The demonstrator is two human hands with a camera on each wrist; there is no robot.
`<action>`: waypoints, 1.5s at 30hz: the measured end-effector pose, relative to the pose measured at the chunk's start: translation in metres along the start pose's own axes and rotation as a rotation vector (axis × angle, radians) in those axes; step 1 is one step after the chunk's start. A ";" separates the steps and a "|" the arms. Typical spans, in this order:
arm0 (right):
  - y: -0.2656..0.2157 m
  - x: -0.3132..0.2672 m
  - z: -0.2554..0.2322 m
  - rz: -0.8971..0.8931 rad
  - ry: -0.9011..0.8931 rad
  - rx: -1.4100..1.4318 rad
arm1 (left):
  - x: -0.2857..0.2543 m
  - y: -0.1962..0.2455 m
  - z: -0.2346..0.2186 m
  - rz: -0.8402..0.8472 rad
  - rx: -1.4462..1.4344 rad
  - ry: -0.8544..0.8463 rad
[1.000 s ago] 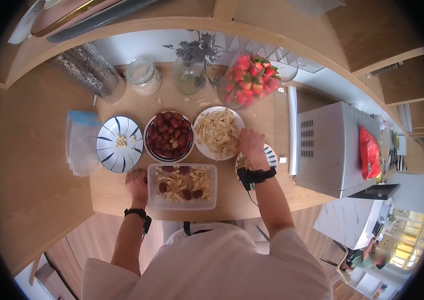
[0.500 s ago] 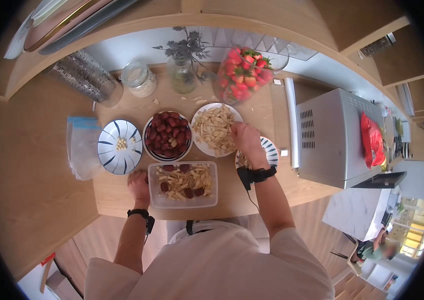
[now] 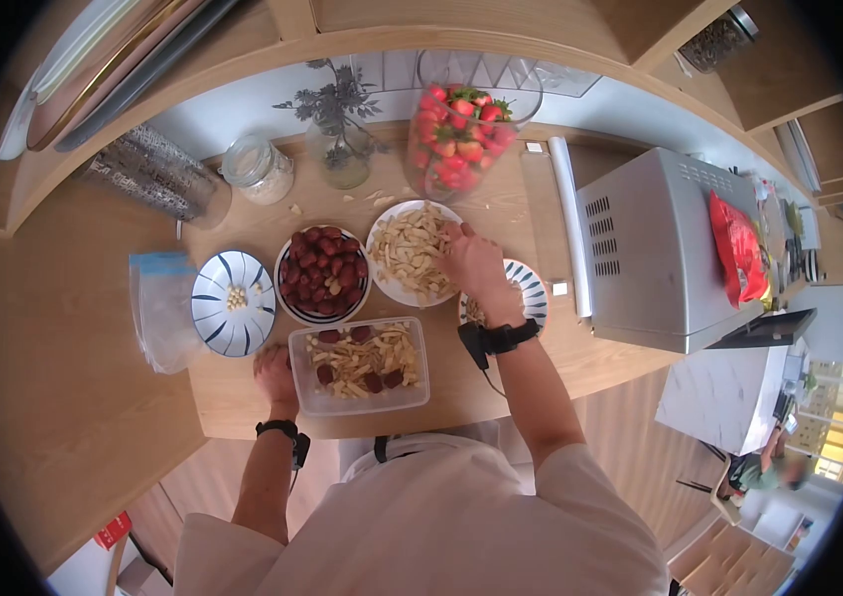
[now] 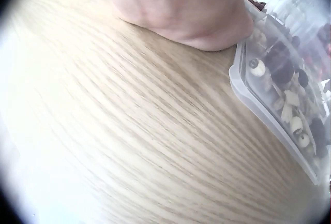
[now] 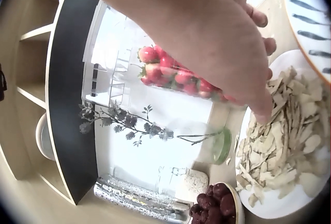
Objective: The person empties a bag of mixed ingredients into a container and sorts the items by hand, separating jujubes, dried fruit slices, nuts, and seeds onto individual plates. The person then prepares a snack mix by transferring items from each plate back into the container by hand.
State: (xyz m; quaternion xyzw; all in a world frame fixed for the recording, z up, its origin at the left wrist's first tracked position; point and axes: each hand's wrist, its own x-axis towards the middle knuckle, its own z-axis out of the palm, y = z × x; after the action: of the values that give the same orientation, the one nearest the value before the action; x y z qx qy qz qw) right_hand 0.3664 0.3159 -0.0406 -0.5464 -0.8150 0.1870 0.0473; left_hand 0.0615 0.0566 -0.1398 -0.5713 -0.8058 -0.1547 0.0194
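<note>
My right hand (image 3: 476, 263) is over the right side of a white plate (image 5: 276, 211) heaped with pale dried slices (image 3: 410, 248). Its thumb and fingers are apart in the right wrist view, the thumb tip right at the slices, with nothing seen between them. My left hand (image 3: 275, 379) rests on the table against the left side of a clear plastic container (image 3: 367, 408); its fingertips are partly hidden. Pale strips (image 3: 347, 370) and several dark red date pieces (image 3: 373, 381) lie in the container. Behind it stands a bowl of red dates (image 3: 322, 273).
A striped plate (image 3: 208, 323) with small pale seeds stands left, beside clear zip bags (image 3: 158, 323). Another striped plate (image 3: 533, 288) is partly under my right wrist. Behind stand a glass jar (image 3: 261, 174), a vase (image 3: 344, 164) and a strawberry container (image 3: 461, 139). A silver appliance (image 3: 640, 258) is right.
My right hand has spread its fingers and reached further over the slices. The left hand stays beside the container. The head view has shifted slightly.
</note>
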 end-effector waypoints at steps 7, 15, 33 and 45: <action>-0.001 0.003 0.012 0.037 -0.076 -0.150 | 0.000 0.002 -0.004 -0.035 -0.020 -0.055; 0.007 0.008 0.032 -0.013 -0.031 -0.136 | 0.001 0.003 -0.004 -0.005 -0.037 0.021; -0.008 -0.005 0.008 0.023 0.255 0.310 | 0.002 0.004 -0.007 -0.010 -0.045 0.013; -0.038 -0.038 0.013 0.022 -0.013 1.439 | 0.004 0.006 -0.008 -0.018 -0.073 0.014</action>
State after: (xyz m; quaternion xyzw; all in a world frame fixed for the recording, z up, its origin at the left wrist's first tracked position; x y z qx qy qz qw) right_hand 0.3450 0.2658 -0.0341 -0.3868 -0.4845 0.6813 0.3891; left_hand 0.0647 0.0595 -0.1304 -0.5632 -0.8046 -0.1880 0.0028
